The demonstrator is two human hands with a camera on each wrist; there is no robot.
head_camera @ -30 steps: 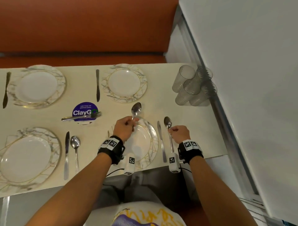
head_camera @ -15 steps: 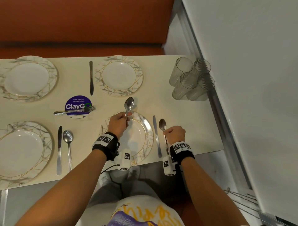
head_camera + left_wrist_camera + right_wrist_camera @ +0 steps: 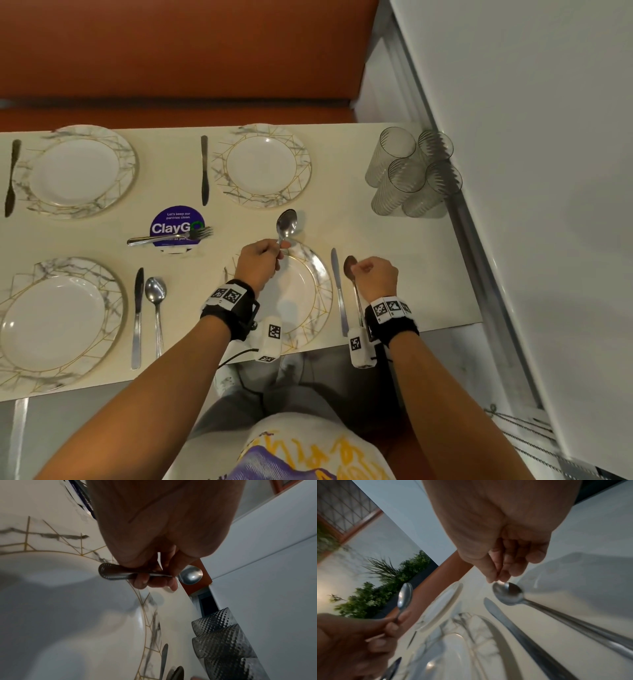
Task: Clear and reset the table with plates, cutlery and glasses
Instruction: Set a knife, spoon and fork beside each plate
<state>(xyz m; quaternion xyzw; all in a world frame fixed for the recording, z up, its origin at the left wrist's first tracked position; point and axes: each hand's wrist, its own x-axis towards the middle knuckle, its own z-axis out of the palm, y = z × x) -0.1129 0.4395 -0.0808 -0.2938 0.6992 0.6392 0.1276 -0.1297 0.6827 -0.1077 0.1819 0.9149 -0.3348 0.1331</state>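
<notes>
1. Head view: the left hand [image 3: 257, 263] grips a spoon [image 3: 286, 224] by its handle above the near plate [image 3: 308, 291] on the counter [image 3: 342, 222]. The right hand [image 3: 375, 277], fingers curled, holds nothing over a second spoon [image 3: 356, 294] lying beside a knife [image 3: 338, 291]. Four glasses [image 3: 411, 171] stand far right.
2. Left wrist view: fingers [image 3: 145, 581] wrap the spoon handle [image 3: 120, 573] over the plate rim.
3. Right wrist view: curled fingertips [image 3: 501, 574] hang just above the lying spoon's bowl [image 3: 508, 595]; whether they touch is unclear.
</notes>
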